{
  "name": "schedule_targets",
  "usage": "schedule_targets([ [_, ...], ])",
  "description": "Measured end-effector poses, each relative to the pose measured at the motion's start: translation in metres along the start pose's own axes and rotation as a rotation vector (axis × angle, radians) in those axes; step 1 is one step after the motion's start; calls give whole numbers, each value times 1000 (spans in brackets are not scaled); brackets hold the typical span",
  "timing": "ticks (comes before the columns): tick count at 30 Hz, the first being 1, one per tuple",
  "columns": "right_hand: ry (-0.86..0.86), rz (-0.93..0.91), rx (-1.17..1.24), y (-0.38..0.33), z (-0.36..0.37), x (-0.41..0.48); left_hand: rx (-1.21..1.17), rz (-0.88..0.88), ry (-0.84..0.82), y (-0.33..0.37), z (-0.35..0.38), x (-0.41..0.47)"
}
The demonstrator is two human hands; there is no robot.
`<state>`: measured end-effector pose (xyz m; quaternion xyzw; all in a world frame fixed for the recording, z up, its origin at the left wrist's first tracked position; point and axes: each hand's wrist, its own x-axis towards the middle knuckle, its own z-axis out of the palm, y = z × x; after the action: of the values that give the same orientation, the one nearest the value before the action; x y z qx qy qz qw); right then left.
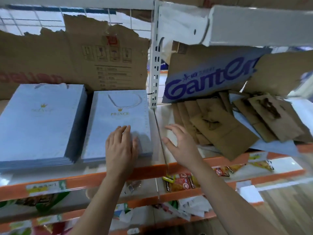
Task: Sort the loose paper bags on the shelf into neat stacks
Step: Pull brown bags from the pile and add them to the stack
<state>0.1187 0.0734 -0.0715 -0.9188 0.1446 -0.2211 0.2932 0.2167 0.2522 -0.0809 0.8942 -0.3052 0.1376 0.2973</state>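
Loose brown paper bags point(220, 128) lie in an overlapping fan on the right bay of the shelf point(149, 168), with a second skewed cluster point(267, 116) farther right. Their long sides run askew to the shelf's orange front lip, and a corner of the nearest bag juts past it. The fan lies to the right of both hands and slightly behind them. The right hand point(179, 143) is the nearer, just beside the fan's left edge and apart from it; it hovers over the bare shelf with fingers spread, released and grasping nothing. The left hand point(121, 145) lies flat, fingers straight, on the near right corner of a squared stack of pale blue bags point(118, 116). A reach to the right therefore appears to fall to the right hand. The top blue bag bears a gold crown and "PRINCE". A second blue stack point(39, 122) beside it shows the same crown, its lettering too faint to read. Behind the brown bags, a torn cardboard panel point(211, 77) reads "Ganten" in blue. The cardboard backing point(76, 56) carries handling pictograms and inverted red lettering, illegible. The shelf-edge labels are blurred.
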Motion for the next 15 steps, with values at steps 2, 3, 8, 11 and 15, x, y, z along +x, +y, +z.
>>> schedule_targets([
  [2,75,54,-28,15,-22,-8,-11,70,-44,22,13,13],
  [3,106,84,-47,25,-33,-14,-15,98,-72,33,21,17],
  [8,222,201,-91,71,-80,-45,-83,214,-174,91,62,19],
  [11,296,234,-102,98,-107,-53,-109,219,-236,118,87,15],
  [15,327,237,-91,138,-142,-53,-101,154,-259,146,113,21],
])
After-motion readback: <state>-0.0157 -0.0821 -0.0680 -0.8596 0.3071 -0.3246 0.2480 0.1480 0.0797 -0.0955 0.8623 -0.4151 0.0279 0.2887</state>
